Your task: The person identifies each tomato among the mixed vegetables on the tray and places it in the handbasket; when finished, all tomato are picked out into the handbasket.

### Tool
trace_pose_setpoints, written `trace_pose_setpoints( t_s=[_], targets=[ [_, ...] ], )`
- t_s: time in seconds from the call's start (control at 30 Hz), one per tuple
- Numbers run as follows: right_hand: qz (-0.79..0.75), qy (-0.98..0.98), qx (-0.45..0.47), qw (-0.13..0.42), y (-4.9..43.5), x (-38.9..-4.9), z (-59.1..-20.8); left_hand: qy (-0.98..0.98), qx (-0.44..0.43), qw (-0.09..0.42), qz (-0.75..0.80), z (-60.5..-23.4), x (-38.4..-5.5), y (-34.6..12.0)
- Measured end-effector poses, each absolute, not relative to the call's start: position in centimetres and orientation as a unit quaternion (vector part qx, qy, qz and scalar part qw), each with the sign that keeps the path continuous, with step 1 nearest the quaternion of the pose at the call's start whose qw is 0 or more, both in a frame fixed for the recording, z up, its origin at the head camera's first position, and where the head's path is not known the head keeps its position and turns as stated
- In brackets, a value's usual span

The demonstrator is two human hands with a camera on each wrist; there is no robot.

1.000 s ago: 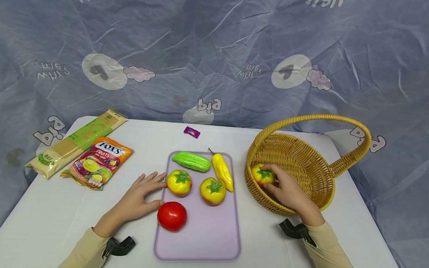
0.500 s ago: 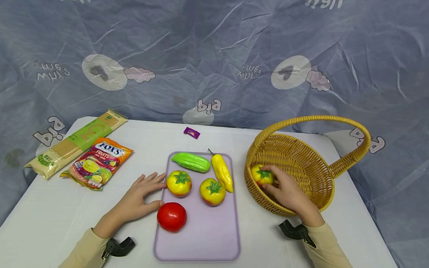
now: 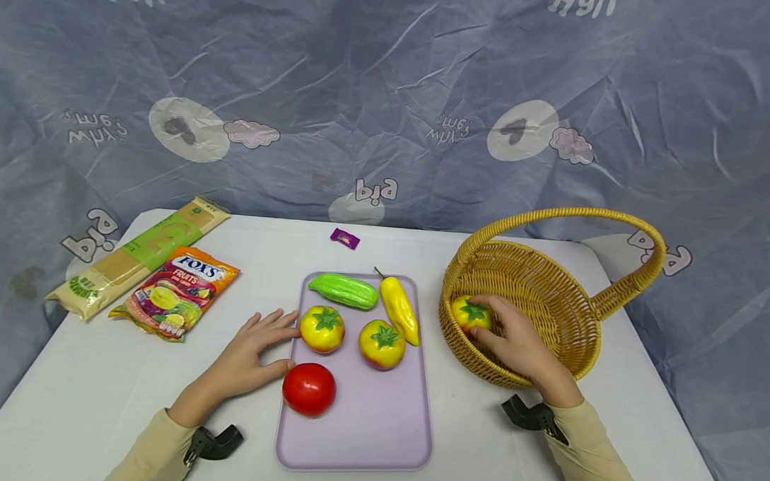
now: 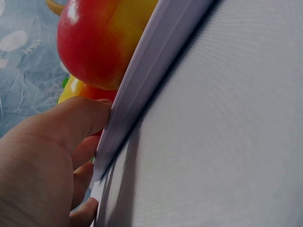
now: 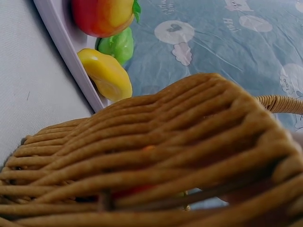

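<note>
In the head view my right hand (image 3: 515, 340) reaches over the near rim of the wicker basket (image 3: 580, 318) and holds a yellow-red tomato (image 3: 470, 314) with a green star-shaped top, thumb and fingers around it. The basket's weave (image 5: 142, 142) hides most of that grip in the right wrist view. My left hand (image 3: 250, 356) lies with fingers spread at the left edge of the lilac tray (image 3: 378, 438); in the left wrist view its thumb touches the tray's rim. On the tray are two yellow-red tomatoes (image 3: 322, 329), a red tomato (image 3: 309, 389), a green cucumber (image 3: 343, 291) and a yellow pepper (image 3: 399, 310).
A Fox's candy bag (image 3: 176, 293) overlaps a long noodle packet (image 3: 142, 257) at the table's left. A small purple-wrapped candy (image 3: 345, 238) lies behind the tray. The basket's tall handle (image 3: 571, 211) arches above its opening. A grey-blue cloth (image 3: 390, 92) hangs behind the white table.
</note>
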State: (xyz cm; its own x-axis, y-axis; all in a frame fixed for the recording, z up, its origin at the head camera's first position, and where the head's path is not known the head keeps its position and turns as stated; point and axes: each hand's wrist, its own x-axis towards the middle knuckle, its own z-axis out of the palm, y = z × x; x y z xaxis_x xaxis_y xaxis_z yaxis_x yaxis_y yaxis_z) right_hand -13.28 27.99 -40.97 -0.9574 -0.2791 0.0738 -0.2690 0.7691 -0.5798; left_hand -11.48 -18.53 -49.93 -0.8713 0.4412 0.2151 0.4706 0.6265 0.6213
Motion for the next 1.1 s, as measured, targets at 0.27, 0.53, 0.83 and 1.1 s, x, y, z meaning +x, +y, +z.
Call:
trace_pose_setpoints(
  t_s=[0.27, 0.53, 0.83, 1.1],
  targets=[
    [-0.302, 0.942, -0.147, 0.007, 28.1, -13.3, -40.9, -0.902, -0.253, 0.02, -0.35, -49.9, -11.5, -18.5],
    [-0.308, 0.938, -0.159, -0.025, 28.0, -13.3, -40.7, -0.901, -0.252, 0.021, -0.353, -50.0, -11.5, -18.6],
    [-0.319, 0.933, -0.159, -0.04, 27.9, -12.9, -40.2, -0.901, -0.253, 0.02, -0.352, -49.9, -11.4, -18.5],
    [-0.32, 0.929, -0.168, -0.076, 27.1, -11.9, -39.2, -0.901, -0.252, 0.019, -0.352, -49.8, -11.5, -18.5]
  ],
)
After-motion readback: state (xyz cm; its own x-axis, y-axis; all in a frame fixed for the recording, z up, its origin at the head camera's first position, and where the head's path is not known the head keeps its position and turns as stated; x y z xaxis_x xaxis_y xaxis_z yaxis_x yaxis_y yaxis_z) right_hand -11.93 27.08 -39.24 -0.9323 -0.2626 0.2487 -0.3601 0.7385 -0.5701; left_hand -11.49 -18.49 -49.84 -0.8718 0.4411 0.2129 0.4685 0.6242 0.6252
